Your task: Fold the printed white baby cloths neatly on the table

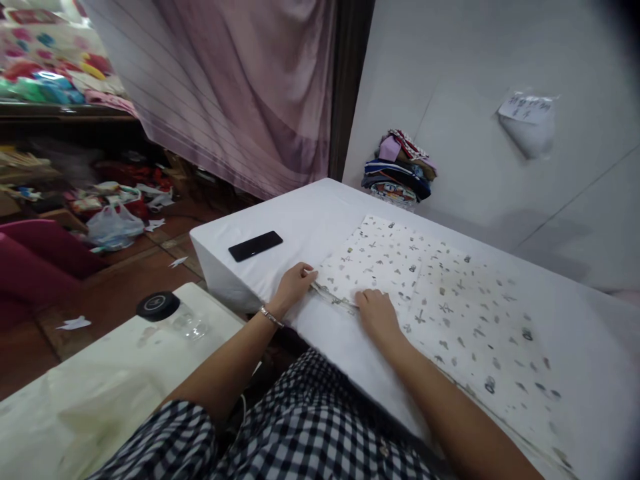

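Observation:
A white cloth (465, 313) with a small grey and brown print lies along the table, its left end folded over on itself. My left hand (294, 285), with a bracelet on the wrist, pinches the near left corner of the folded part between thumb and fingers. On the near edge of the same fold rests my right hand (376, 313), its fingers bent and pressed down on the cloth; its thumb is hard to make out. Below the fold's near edge several layers show.
Left of the cloth a black phone (255, 246) lies on the white-covered table (310, 207). A side table (200, 307) at the left bears a clear jar with a black lid (158, 305). Folded clothes (399, 170) are stacked by the wall. A pink curtain (260, 87) hangs behind.

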`<state>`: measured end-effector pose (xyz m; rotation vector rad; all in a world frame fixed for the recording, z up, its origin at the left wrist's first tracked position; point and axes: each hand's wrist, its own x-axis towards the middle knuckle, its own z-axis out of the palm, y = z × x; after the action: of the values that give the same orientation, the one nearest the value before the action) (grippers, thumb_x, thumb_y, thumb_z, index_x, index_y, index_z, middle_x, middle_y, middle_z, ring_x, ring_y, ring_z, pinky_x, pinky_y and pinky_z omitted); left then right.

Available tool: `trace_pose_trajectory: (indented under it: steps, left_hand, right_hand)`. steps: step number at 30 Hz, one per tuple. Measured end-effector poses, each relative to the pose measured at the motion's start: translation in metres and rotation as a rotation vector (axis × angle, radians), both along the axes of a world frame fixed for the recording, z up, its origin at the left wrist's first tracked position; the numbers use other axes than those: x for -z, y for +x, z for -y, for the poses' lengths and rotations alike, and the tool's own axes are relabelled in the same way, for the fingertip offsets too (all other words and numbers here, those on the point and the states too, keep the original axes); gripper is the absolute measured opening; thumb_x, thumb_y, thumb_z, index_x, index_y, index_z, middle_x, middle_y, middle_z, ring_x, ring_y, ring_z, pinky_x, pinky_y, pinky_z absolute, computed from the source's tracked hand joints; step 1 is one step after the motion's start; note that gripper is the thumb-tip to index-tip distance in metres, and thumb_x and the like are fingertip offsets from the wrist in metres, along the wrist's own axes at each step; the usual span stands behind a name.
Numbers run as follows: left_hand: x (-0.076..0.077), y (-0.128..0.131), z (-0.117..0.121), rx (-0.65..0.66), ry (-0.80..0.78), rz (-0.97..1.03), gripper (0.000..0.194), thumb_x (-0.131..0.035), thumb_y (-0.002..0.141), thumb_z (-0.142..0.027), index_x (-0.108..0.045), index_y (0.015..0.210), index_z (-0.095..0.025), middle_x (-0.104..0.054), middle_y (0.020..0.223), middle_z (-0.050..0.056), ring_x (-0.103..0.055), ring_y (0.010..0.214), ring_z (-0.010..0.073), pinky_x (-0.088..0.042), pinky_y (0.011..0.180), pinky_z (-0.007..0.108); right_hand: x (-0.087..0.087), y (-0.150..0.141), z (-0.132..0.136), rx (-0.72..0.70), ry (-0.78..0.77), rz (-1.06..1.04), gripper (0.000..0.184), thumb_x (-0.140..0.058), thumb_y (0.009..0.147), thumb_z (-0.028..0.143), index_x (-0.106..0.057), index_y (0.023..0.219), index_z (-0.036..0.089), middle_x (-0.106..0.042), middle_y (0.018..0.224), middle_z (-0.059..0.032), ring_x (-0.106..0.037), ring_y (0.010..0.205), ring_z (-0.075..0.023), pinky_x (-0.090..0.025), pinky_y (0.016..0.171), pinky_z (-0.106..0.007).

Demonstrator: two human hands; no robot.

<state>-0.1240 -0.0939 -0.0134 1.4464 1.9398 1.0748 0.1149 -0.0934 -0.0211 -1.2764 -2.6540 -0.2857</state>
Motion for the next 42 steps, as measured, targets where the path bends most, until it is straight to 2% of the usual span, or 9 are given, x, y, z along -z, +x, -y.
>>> trace_pose_trajectory:
  steps: [8,14,18,21,23,27,34,38,42]
  left_hand:
    - [0.005,-0.001,0.002,-0.005,0.058,0.058,0.031,-0.047,0.084,-0.048,-0.06,0.082,-0.019,-0.058,0.058,-0.003,-0.054,0.057,0.0136,-0.039,0.056,0.025]
    - [0.009,-0.004,0.021,-0.098,0.15,0.126,0.025,-0.051,0.083,-0.042,-0.061,0.084,-0.019,-0.065,0.075,-0.001,-0.057,0.059,0.0121,-0.044,0.06,0.026]
    - [0.007,0.006,0.031,-0.002,0.011,0.347,0.021,-0.052,0.081,-0.035,-0.061,0.08,-0.016,-0.066,0.073,0.001,-0.055,0.048,0.0095,-0.041,0.049,0.023]
    - [0.001,0.017,0.029,0.051,-0.143,0.527,0.024,-0.051,0.081,-0.033,-0.063,0.092,-0.015,-0.07,0.091,0.006,-0.057,0.044,0.0083,-0.033,0.039,0.021]
    - [-0.004,0.024,0.023,0.078,-0.168,0.616,0.027,-0.051,0.082,-0.033,-0.064,0.096,-0.015,-0.069,0.099,0.008,-0.06,0.047,0.0086,-0.031,0.037,0.019]
    - [-0.006,0.032,0.009,0.05,-0.078,0.72,0.021,-0.051,0.081,-0.031,-0.061,0.079,-0.013,-0.069,0.085,0.006,-0.061,0.049,0.0087,-0.031,0.038,0.017]
    - [0.004,0.03,0.006,-0.046,-0.038,0.653,0.012,-0.049,0.076,-0.022,-0.052,0.066,-0.016,-0.054,0.053,-0.004,-0.06,0.045,0.0112,-0.032,0.035,0.017]
    - [0.004,0.024,0.011,-0.055,-0.029,0.624,0.014,-0.052,0.074,-0.026,-0.049,0.064,-0.017,-0.051,0.051,-0.004,-0.06,0.046,0.0125,-0.034,0.035,0.017]
    - [0.002,0.023,0.013,-0.034,-0.021,0.624,0.011,-0.051,0.072,-0.025,-0.052,0.065,-0.016,-0.054,0.053,-0.004,-0.06,0.047,0.0119,-0.036,0.036,0.017]
  right_hand:
    - [-0.007,-0.065,-0.022,-0.095,-0.053,0.018,0.014,-0.048,0.089,0.013,-0.058,0.097,0.017,-0.058,0.096,-0.0126,-0.05,0.09,-0.0251,-0.038,0.071,-0.035]
    - [-0.012,-0.085,-0.03,-0.082,-0.134,-0.087,0.014,-0.047,0.089,0.012,-0.059,0.093,0.019,-0.061,0.094,-0.0087,-0.054,0.089,-0.0221,-0.039,0.069,-0.031]
    - [-0.011,-0.082,-0.038,-0.058,-0.292,-0.321,0.011,-0.05,0.089,0.02,-0.061,0.09,0.02,-0.063,0.092,-0.0042,-0.056,0.087,-0.0178,-0.039,0.071,-0.027]
    - [-0.008,-0.079,-0.044,-0.037,-0.384,-0.489,0.011,-0.051,0.088,0.022,-0.062,0.087,0.02,-0.064,0.086,-0.0018,-0.056,0.08,-0.015,-0.039,0.07,-0.025]
    - [-0.007,-0.076,-0.046,-0.053,-0.427,-0.576,0.013,-0.051,0.088,0.023,-0.063,0.086,0.02,-0.064,0.084,-0.001,-0.056,0.078,-0.0141,-0.039,0.069,-0.024]
    - [-0.006,-0.074,-0.045,-0.101,-0.466,-0.627,0.016,-0.051,0.088,0.027,-0.065,0.086,0.02,-0.063,0.082,-0.0011,-0.055,0.077,-0.0144,-0.038,0.067,-0.025]
    - [-0.002,-0.078,-0.043,-0.182,-0.471,-0.754,0.016,-0.051,0.089,0.028,-0.065,0.088,0.021,-0.063,0.083,-0.0012,-0.056,0.077,-0.0143,-0.041,0.069,-0.026]
    - [-0.004,-0.082,-0.04,-0.184,-0.386,-0.799,0.017,-0.048,0.088,0.023,-0.065,0.092,0.02,-0.062,0.087,-0.0027,-0.057,0.081,-0.0152,-0.043,0.074,-0.027]
    - [-0.003,-0.086,-0.037,-0.218,-0.375,-0.704,0.023,-0.047,0.088,0.021,-0.065,0.103,0.023,-0.063,0.093,-0.0038,-0.058,0.087,-0.0162,-0.045,0.079,-0.028]
